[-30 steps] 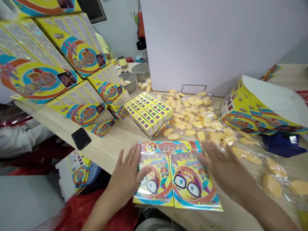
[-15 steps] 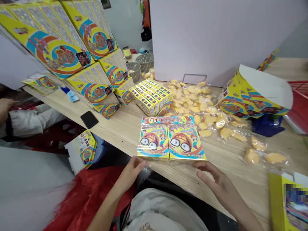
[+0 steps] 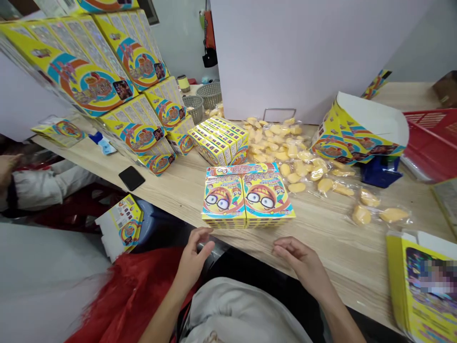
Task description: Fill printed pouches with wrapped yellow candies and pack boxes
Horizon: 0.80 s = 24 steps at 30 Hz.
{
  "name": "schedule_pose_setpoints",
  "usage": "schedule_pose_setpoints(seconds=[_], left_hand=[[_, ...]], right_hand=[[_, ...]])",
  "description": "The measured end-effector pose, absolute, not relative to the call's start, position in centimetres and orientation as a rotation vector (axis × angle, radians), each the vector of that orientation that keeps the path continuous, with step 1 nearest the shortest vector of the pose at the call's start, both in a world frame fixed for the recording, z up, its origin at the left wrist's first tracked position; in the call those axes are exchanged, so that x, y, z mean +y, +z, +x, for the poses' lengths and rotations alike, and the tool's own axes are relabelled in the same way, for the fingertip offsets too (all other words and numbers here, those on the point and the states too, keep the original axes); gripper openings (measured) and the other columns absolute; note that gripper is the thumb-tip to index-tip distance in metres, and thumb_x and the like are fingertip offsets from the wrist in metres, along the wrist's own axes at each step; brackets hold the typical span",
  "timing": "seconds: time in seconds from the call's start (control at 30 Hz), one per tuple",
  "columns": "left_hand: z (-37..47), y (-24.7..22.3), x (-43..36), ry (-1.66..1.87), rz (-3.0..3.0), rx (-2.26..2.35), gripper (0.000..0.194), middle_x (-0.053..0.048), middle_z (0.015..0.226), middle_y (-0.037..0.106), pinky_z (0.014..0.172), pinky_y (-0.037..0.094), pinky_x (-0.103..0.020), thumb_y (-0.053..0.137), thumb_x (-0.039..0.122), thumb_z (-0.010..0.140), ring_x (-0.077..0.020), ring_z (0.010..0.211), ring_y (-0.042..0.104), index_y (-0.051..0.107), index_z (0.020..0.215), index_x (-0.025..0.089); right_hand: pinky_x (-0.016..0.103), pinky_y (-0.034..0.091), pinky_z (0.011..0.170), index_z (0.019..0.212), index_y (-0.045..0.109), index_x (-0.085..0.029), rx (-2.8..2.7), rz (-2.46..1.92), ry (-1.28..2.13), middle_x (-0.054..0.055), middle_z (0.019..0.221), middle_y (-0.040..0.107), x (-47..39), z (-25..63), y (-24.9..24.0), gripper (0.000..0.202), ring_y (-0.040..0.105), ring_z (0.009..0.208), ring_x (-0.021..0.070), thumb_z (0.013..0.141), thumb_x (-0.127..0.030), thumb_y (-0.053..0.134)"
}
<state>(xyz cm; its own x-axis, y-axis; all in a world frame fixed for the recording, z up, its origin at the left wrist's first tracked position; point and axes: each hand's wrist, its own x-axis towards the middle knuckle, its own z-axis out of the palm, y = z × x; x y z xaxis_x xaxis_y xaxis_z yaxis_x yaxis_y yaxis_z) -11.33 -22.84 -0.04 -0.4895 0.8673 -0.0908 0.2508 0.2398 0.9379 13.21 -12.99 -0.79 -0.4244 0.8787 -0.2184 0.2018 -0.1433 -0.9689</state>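
Observation:
A block of yellow boxes (image 3: 266,197), printed with cartoon faces in glasses, lies on the table right in front of me. A narrow colourful strip runs along its far edge. My left hand (image 3: 195,255) is just off the block's near left corner, thumb and fingers apart, holding nothing. By the table's front edge, my right hand (image 3: 299,259) is a little way from the near right side, its fingers loosely bent and empty. Beyond the block sits a display carton (image 3: 219,140) packed with small boxes. Many wrapped yellow pieces (image 3: 282,143) are spread behind and to the right.
Stacked yellow cartons (image 3: 93,71) rise at the left, near a black phone (image 3: 132,178). An open-topped carton (image 3: 357,131) leans on a blue holder (image 3: 381,170) at the right. Flat yellow cartons (image 3: 421,290) lie front right, a red basket (image 3: 433,138) behind. Another person's hand (image 3: 9,169) shows far left.
Both hands have come away from the block's near edge, the right one drawing back and inward. The block now sits flatter on the table. The view has shifted slightly.

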Motion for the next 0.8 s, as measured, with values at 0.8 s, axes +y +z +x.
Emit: schedule_pose_setpoints(seconds=[0.8], left_hand=[[-11.2, -0.3, -28.2, 0.987, 0.792, 1.936, 0.042, -0.01, 0.113, 0.066, 0.103, 0.035, -0.048, 0.062, 0.063, 0.062, -0.0355, 0.115, 0.052, 0.062, 0.053, 0.022]], right_hand=[[0.031, 0.052, 0.083, 0.074, 0.071, -0.027, -1.968, -1.23, 0.93, 0.007, 0.109, 0.065, -17.1, 14.5, -0.5, 0.016, 0.061, 0.103, 0.0243, 0.082, -0.033, 0.057]])
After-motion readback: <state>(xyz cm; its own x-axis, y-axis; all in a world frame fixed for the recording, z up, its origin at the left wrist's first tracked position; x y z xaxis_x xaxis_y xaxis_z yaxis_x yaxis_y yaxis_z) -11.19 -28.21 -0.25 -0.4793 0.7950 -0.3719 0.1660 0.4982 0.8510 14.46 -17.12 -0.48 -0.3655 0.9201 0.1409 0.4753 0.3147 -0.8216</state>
